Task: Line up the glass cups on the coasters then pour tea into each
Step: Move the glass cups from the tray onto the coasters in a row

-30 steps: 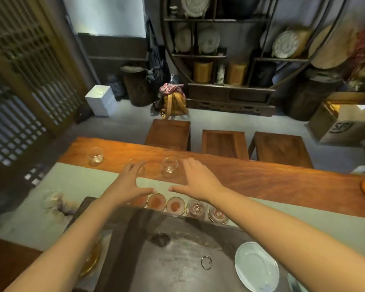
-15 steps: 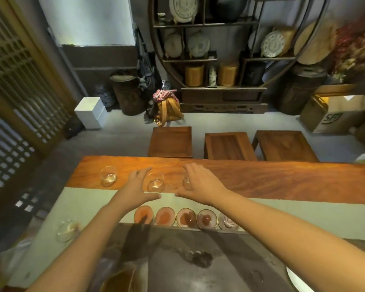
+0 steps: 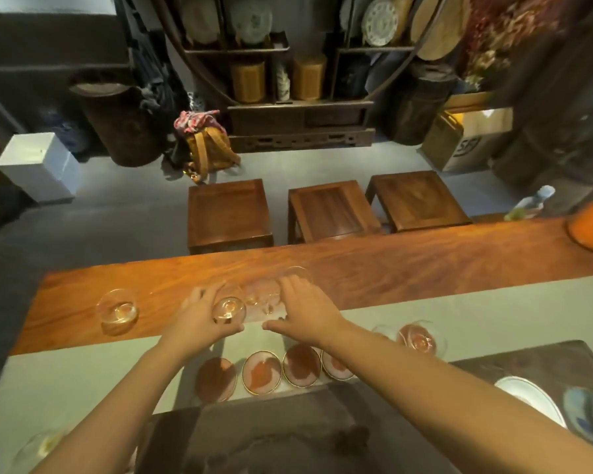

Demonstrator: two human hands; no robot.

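Both forearms are bare up to the picture's lower edge, no sleeve showing; left hand (image 3: 199,316) and right hand (image 3: 305,311), beyond the coasters (image 3: 262,371), seemingly wear no rings or watch.
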